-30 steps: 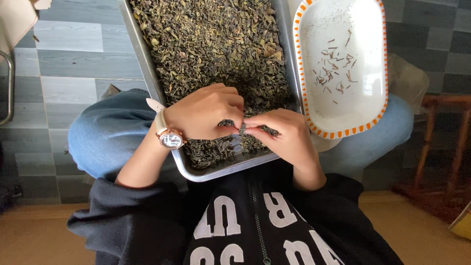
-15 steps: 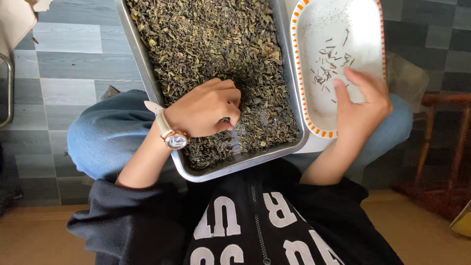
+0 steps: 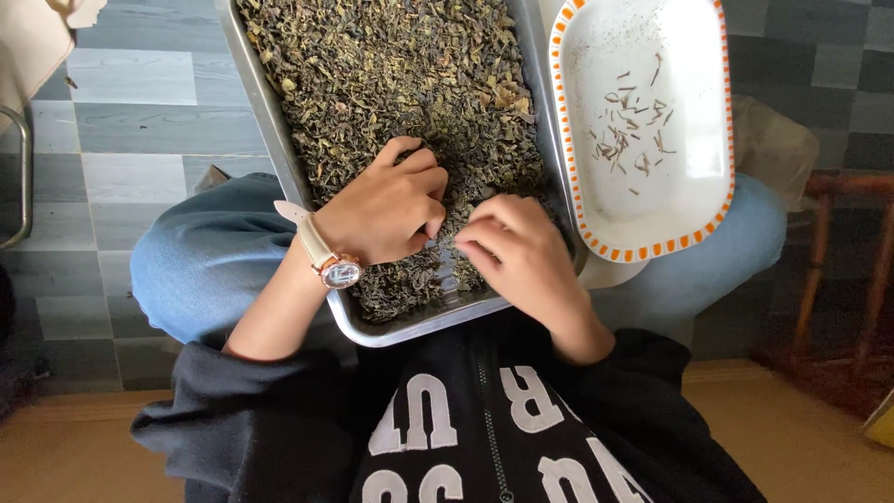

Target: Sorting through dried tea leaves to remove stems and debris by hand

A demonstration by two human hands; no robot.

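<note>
A metal tray [image 3: 270, 121] rests on my lap, filled with dried dark green leaves [image 3: 391, 74]. My left hand [image 3: 386, 210], with a pale-strapped watch on the wrist, lies curled on the leaves near the tray's front. My right hand [image 3: 512, 247] sits just beside it, fingers bent and pinching among the leaves. Whether it holds a piece is hidden. To the right stands a white oval dish [image 3: 670, 56] with an orange rim, holding several thin stems.
My knees in blue jeans [image 3: 186, 270] stick out on both sides under the tray. Grey tiled floor [image 3: 130, 112] lies to the left. A dark wooden piece of furniture [image 3: 838, 279] stands at the right, a metal leg at the far left.
My right hand went from the leaves over to the white dish half a second ago, then came back to the tray beside my left hand. The left hand stayed on the leaves.
</note>
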